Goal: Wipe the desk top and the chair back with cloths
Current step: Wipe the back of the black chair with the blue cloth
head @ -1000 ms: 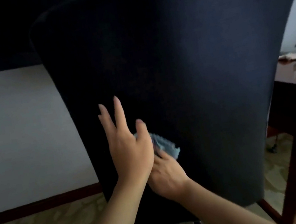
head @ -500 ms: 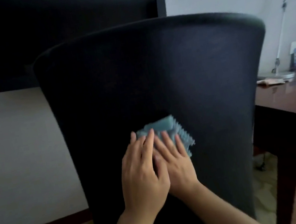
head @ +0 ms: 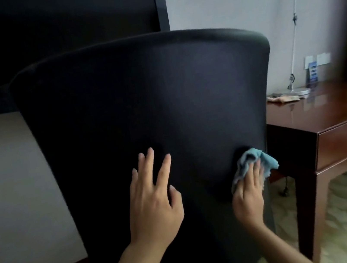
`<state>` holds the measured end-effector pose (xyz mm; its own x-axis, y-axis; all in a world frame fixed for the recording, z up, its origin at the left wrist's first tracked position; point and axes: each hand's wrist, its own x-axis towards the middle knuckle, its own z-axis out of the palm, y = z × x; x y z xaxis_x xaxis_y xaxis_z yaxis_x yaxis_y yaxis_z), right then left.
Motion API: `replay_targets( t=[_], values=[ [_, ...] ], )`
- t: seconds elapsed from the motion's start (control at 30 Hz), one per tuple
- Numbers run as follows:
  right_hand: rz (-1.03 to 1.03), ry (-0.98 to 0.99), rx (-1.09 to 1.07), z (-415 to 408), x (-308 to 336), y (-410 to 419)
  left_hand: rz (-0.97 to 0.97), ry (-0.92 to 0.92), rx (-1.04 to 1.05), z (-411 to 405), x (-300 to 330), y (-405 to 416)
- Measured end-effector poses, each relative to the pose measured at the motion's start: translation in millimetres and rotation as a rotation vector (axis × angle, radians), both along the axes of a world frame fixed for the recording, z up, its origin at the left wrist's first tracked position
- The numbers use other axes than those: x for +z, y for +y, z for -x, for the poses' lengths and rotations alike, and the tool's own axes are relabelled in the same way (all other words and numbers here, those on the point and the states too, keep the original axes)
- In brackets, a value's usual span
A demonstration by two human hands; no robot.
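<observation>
1. While the right hand [head: 248, 196] presses a blue cloth [head: 252, 164] flat against the chair back [head: 145, 104], the wiping of that surface looks under way rather than finished; the cloth sits low on the chair back, right at its edge nearest the desk [head: 332, 106].
2. Its fingers lie mostly straight over the cloth, pushing it, not curled round it as far as the slightly blurred view lets me tell.
3. The left hand [head: 154, 204] rests spread on the chair back, lower middle, fingers apart and holding nothing, probably steadying it.
4. The upper part of the chair back and its top rim have no cloth on them now; I judge they may remain to be covered.
5. Beyond the chair back, the desk carries a pale cloth [head: 283, 98] beside a lamp base [head: 292, 92]. Whether the desk is already wiped cannot be told.
</observation>
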<state>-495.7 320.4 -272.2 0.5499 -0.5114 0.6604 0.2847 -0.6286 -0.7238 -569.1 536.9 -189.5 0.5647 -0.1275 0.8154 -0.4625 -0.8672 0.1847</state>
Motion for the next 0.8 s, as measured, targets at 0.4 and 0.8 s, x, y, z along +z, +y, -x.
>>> replay_targets(
  t=[0.4,0.8],
  values=[
    [0.773,-0.489,0.076,20.0,152.8,186.1,0.514,0.093,0.109,37.0,-56.3,99.7],
    [1.472,-0.21,0.586,29.8,-58.7,203.1,0.768,0.431,0.083,44.9,-102.0,139.2]
  ],
)
